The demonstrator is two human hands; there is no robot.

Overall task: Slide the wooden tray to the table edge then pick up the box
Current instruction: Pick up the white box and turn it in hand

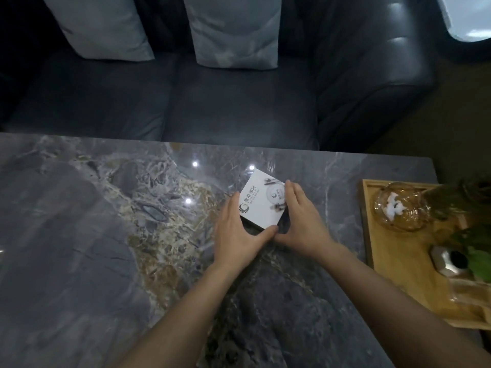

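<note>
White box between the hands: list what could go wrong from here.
1. The flat white cardboard box is pinched only at its edges by the left hand and right hand; the grip may slip on the glossy grey marble table.
2. A rightward swing could hit the clear glass bowl on the light wooden tray.

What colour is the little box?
White, with dark printed markings on its top; the box shows best in the head view.

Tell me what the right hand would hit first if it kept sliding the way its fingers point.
The right hand lies along the white box's right side, fingers aimed at the table's far edge. Beyond the fingertips only bare marble table shows, then the sofa; the way looks free.
</note>
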